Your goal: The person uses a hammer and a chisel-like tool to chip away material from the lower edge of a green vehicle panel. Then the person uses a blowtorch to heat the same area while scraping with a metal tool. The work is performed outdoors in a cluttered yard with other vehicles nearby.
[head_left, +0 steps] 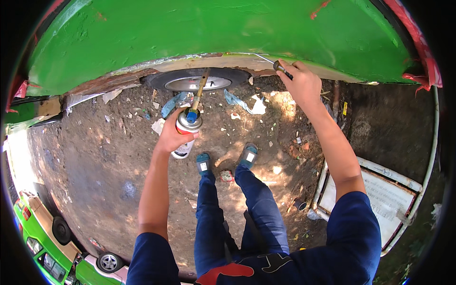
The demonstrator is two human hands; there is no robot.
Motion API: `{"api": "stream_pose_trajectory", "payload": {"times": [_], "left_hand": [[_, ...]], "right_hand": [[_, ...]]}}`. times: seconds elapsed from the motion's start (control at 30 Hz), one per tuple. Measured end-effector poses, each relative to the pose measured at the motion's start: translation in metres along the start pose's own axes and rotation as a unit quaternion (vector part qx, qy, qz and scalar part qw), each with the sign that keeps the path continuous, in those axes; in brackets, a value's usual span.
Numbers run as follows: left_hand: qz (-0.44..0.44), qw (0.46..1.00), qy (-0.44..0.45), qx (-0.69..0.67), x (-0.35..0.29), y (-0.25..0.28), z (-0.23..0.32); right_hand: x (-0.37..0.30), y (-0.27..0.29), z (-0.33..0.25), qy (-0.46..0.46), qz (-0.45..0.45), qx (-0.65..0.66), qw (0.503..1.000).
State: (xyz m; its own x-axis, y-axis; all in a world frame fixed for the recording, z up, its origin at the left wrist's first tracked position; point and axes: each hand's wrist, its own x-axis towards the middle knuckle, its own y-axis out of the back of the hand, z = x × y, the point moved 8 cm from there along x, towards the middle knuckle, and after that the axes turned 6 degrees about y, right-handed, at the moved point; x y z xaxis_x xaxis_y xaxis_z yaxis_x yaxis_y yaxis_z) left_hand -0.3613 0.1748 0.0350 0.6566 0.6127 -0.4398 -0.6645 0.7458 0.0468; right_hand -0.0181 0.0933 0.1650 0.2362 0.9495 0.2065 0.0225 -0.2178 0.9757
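Observation:
My left hand (pixel 167 135) is wrapped round the gas canister of a blowtorch (pixel 183 151), a white and red can with a blue knob and a brass nozzle tube (pixel 202 86) that points up toward the car. No flame can be made out at its tip. In my right hand (pixel 304 86) is a thin metal-bladed tool (pixel 280 69) with a dark handle. Its blade reaches the lower edge of the green car panel (pixel 213 28), where the paint gives way to a bare tan strip (pixel 237 61). Whether the tip touches is too small to tell.
Below the panel is a car wheel (pixel 197 81). Blue plastic scraps (pixel 173 103) and debris litter the dirt ground (pixel 118 156) around my sandals. A white-framed sign board (pixel 368 194) lies at right. Another green car (pixel 47 242) stands at lower left.

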Motion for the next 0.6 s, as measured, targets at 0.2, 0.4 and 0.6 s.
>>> {"api": "stream_pose_trajectory", "payload": {"times": [0.2,0.4,0.6], "left_hand": [[0.007,1.0,0.002,-0.023,-0.007,0.001,-0.014],[-0.004,1.0,0.0,-0.016,-0.011,0.002,-0.014],[0.005,1.0,-0.004,-0.026,-0.017,0.01,-0.007]], "right_hand": [[-0.008,0.004,-0.025,0.054,0.024,-0.058,0.997],[0.009,-0.011,-0.055,0.127,0.029,-0.09,0.987],[-0.004,-0.001,-0.017,0.126,0.037,-0.113,0.985]]}}
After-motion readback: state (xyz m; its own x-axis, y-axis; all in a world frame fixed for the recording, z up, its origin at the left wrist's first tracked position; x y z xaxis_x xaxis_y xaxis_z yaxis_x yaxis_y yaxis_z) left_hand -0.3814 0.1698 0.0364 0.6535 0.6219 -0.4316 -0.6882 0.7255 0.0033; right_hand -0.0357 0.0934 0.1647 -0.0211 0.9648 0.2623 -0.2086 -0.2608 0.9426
